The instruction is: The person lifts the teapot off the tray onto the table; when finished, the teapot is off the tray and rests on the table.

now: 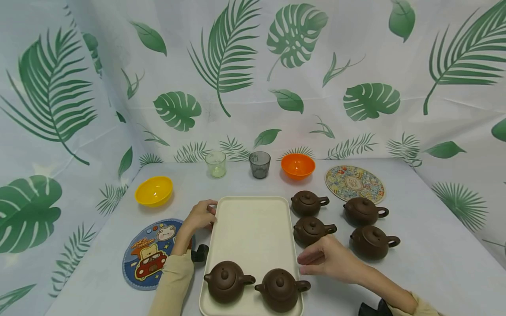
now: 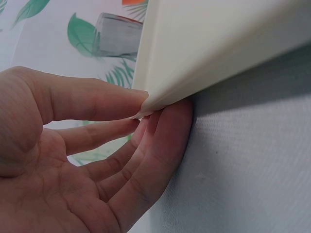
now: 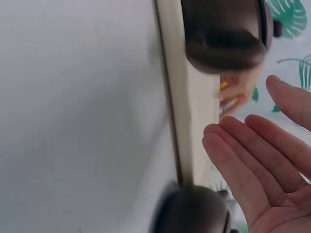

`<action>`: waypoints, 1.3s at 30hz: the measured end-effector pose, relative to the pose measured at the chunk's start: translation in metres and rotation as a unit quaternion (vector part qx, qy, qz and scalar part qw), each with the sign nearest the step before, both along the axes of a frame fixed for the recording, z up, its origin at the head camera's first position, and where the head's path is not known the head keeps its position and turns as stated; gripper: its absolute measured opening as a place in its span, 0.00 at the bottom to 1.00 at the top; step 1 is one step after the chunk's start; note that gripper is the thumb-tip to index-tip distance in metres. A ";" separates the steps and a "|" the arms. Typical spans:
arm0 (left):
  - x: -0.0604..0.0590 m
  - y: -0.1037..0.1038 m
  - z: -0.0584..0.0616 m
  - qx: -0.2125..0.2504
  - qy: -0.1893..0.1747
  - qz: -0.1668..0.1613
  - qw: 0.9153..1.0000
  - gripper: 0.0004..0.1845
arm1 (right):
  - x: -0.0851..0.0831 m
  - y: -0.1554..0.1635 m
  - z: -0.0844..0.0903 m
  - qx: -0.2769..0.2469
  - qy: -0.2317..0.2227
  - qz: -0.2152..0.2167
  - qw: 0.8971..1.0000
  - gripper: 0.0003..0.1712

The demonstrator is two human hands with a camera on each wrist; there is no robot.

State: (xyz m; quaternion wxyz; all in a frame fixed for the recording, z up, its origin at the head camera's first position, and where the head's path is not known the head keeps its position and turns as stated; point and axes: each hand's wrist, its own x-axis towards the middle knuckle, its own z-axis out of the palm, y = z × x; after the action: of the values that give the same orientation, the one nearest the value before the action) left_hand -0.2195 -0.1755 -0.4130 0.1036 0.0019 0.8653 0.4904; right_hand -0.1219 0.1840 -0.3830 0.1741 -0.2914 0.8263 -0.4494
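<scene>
A cream rectangular tray (image 1: 253, 228) lies in front of me. My left hand (image 1: 200, 216) grips its left edge toward the far corner; in the left wrist view the thumb (image 2: 97, 99) is on top of the rim and the fingers are curled below it. Two dark brown teapots, a left one (image 1: 225, 282) and a right one (image 1: 280, 289), sit at the tray's near end. Beside the tray's right edge, my right hand (image 1: 332, 262) holds nothing, its fingers (image 3: 262, 160) extended and the thumb apart.
Several more brown teapots (image 1: 310, 230) stand right of the tray. Behind are a green glass (image 1: 215, 164), a grey glass (image 1: 259, 165), an orange bowl (image 1: 298, 166) and a patterned round mat (image 1: 354, 184). Left are a yellow bowl (image 1: 154, 192) and a blue cartoon mat (image 1: 144, 254), partly under my left arm.
</scene>
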 end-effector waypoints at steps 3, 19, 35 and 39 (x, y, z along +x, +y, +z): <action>-0.001 0.000 0.000 -0.002 0.001 0.000 1.000 0.32 | 0.006 -0.003 -0.005 0.000 0.009 0.008 1.000 0.13; -0.002 -0.001 -0.002 -0.004 0.003 -0.001 1.000 0.32 | 0.024 -0.009 -0.014 -0.058 0.039 0.045 0.997 0.11; -0.002 -0.001 -0.004 -0.003 0.001 0.002 1.000 0.32 | 0.034 -0.013 -0.018 -0.021 0.173 0.036 0.984 0.06; -0.002 -0.001 -0.005 -0.002 0.001 0.004 1.000 0.32 | 0.036 -0.005 -0.021 -0.064 0.237 0.034 0.969 0.04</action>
State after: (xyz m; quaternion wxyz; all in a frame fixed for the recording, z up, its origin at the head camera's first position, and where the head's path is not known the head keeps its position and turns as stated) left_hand -0.2217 -0.1765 -0.4182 0.1013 -0.0013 0.8662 0.4893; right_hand -0.0863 0.1785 -0.4040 -0.0302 -0.4280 0.8032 -0.4132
